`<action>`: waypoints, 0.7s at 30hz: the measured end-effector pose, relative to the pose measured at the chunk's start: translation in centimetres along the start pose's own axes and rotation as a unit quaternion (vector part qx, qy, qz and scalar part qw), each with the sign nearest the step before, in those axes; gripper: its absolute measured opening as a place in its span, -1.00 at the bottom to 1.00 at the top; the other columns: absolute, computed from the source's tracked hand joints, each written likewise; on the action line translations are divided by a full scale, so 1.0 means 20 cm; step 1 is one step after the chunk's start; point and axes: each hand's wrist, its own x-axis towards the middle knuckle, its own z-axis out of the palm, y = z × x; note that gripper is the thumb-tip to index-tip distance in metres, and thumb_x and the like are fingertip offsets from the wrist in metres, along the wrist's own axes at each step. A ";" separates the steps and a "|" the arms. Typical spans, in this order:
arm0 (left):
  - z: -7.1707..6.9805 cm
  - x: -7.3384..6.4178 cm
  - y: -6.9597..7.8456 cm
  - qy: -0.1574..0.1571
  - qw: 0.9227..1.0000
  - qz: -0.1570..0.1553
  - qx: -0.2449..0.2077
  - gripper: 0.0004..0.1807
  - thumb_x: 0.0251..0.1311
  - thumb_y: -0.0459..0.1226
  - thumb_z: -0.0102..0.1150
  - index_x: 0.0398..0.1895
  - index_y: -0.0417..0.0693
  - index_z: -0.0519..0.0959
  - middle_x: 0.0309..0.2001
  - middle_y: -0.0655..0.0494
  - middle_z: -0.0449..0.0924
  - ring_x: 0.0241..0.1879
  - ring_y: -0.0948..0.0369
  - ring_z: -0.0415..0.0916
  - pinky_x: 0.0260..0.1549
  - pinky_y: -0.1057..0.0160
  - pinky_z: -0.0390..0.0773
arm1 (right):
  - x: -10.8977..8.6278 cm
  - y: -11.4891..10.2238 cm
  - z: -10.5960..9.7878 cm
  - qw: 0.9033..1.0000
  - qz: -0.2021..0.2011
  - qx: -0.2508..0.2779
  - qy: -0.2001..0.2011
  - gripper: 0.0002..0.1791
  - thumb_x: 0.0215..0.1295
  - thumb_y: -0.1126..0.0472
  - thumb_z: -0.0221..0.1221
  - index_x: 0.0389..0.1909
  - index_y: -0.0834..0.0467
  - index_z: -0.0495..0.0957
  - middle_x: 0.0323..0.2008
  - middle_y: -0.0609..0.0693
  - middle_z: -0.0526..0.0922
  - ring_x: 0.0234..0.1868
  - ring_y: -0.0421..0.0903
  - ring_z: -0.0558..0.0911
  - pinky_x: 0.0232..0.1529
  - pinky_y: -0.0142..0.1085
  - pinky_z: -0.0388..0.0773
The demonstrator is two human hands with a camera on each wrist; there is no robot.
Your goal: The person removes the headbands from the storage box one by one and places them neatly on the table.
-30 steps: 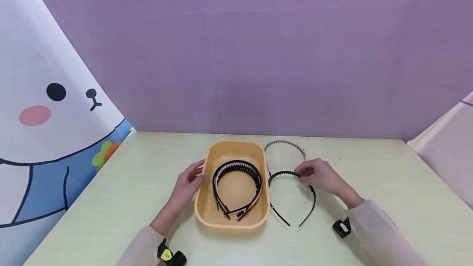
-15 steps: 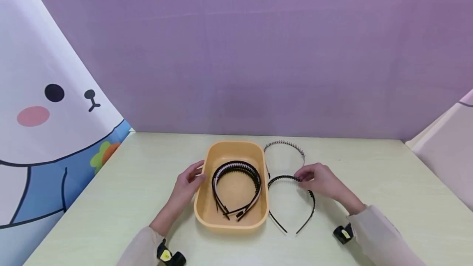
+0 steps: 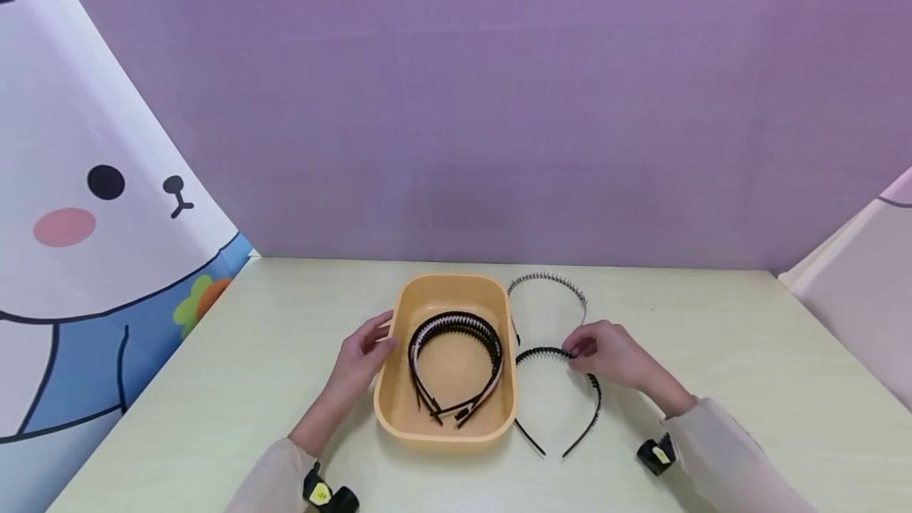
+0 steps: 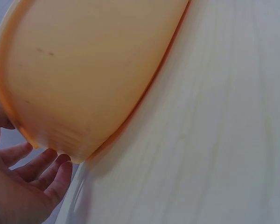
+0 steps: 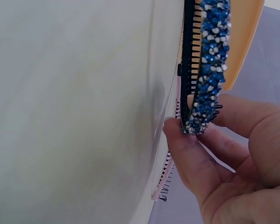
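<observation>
An orange-yellow plastic basin stands at mid-table, with several toothed headbands nested inside, black ones and a pale pink one. My left hand holds its left side, thumb at the rim and fingers against the outer wall. To the right of the basin, my right hand pinches the arch of a black toothed headband between thumb and fingers. Blue and white bead-like pieces cover its outer face in the right wrist view. The basin hides part of its left arm.
Behind the held headband lies a pinkish toothed headband, its left end close to the basin's right side. A purple cloth backs the pale table. A cartoon-printed cloth hangs at the left.
My right hand has brought the pinched headband nearer to me and slightly left, away from the pinkish one. My left hand and the basin have stayed put.
</observation>
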 end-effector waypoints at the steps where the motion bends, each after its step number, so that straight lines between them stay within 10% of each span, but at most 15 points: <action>1: 0.00 0.00 0.00 0.000 1.000 -0.001 -0.001 -0.48 0.28 -0.38 0.02 0.33 -0.22 0.31 0.16 -0.32 0.47 0.08 -0.03 0.48 -0.02 0.27 0.51 | 0.00 0.00 0.00 1.000 0.001 -0.002 0.000 -0.82 0.03 0.39 0.28 -0.28 0.28 0.63 -0.39 -0.01 0.65 -0.36 -0.20 0.56 -0.39 -0.43 0.52; 21: 0.00 0.00 -0.01 -0.003 1.000 0.001 0.003 -0.49 0.29 -0.37 0.00 0.33 -0.21 0.31 0.17 -0.32 0.46 0.08 -0.05 0.48 0.01 0.19 0.54 | 0.01 -0.04 0.03 0.996 0.019 -0.075 0.040 -0.88 -0.01 0.42 0.26 -0.39 0.25 0.63 -0.48 -0.04 0.65 -0.43 -0.22 0.55 -0.44 -0.42 0.48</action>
